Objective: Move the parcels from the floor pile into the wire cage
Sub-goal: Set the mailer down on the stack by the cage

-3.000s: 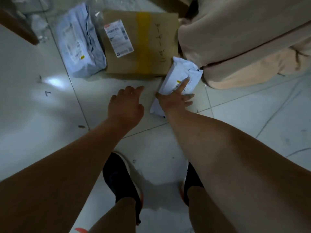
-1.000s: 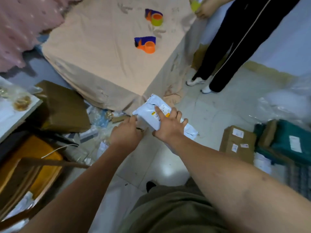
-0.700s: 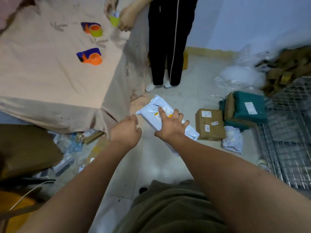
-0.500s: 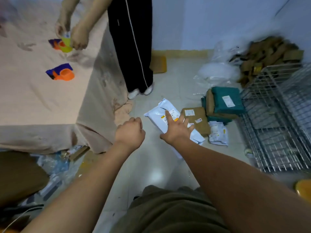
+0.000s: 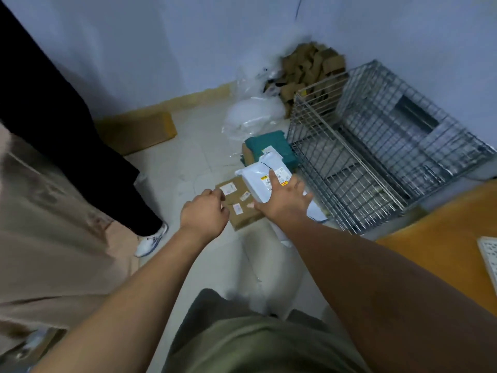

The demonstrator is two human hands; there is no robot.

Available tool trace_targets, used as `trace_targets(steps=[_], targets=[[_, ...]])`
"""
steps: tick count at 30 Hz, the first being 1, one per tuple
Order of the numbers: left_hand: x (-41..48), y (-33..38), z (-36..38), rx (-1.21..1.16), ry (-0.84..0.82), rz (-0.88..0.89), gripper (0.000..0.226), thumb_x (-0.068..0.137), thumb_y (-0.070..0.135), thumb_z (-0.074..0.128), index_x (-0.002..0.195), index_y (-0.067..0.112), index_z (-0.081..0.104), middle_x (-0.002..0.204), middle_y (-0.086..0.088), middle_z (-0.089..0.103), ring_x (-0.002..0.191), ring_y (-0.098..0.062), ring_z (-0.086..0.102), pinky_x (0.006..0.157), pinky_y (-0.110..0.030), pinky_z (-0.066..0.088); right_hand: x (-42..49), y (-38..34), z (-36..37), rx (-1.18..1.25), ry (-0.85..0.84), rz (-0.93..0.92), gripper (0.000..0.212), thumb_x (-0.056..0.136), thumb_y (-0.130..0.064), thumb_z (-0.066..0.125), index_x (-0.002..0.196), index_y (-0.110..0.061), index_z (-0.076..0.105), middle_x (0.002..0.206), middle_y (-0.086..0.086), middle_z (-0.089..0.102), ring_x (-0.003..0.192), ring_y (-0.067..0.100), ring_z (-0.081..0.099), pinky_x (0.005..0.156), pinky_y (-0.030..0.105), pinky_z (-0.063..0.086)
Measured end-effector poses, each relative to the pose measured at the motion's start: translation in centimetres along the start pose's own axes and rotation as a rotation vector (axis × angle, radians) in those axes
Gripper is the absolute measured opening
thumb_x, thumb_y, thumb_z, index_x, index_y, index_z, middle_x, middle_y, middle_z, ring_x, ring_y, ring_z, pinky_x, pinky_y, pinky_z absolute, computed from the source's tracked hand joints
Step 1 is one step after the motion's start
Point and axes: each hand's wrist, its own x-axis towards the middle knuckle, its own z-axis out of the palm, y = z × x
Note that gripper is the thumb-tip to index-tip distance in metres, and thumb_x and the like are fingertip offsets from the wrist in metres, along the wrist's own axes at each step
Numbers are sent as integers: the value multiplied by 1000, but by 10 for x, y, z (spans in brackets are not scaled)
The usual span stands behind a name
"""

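While your right hand (image 5: 282, 200) clasps the white parcel (image 5: 265, 179), carry it
Wire cage (image 5: 376, 168) sits at two o'clock; left hand (image 5: 205, 214), loosely curled and empty, hovers for balance

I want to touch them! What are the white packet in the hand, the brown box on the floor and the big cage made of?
White mailer bag: looks like thin glossy plastic film, since it wrinkles and shines. Brown box: matte cardboard, probably, with paper labels stuck on. Wire cage: silvery metal wire in a grid, likely steel, though the view cannot confirm that.
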Motion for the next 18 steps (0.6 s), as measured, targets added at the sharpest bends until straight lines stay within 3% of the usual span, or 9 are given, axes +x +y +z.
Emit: trace_targets(steps=[5,8,11,15,18], targets=[[56,52,17,14,-56,115,41,96,35,49,135,24,57,130,-6,60,112,-31,62,89,-39,50,35,47,8,102,-25,122,99,74,-81,54,157,-44,17,157,25,25,143,45,26,110,66,22],[95,73,32,20,-100,171,40,95,34,50,133,23,58,128,-6,63,111,-31,63,87,-38,50,62,68,16,139,-116,201,107,65,-82,48,157,-46,7,162,30,13,147,52,16,110,77,12],[141,88,46,21,-156,215,37,95,37,51,128,22,60,124,-6,64,109,-32,64,86,-39,54,96,87,25,153,-196,285,112,69,-81,56,157,-50,-6,163,31,6,150,54,10,109,82,4],[208,97,65,52,-250,251,34,98,39,48,126,23,61,123,-5,64,109,-31,64,85,-37,53,145,103,35,204,-242,416,113,76,-69,63,153,-53,-18,166,28,1,150,54,9,108,82,12],[258,99,78,81,-325,279,36,98,40,46,128,26,60,125,-5,63,111,-30,63,85,-36,51,182,108,49,245,-294,489,126,76,-69,72,150,-54,-28,166,26,-8,150,56,7,108,82,17]])
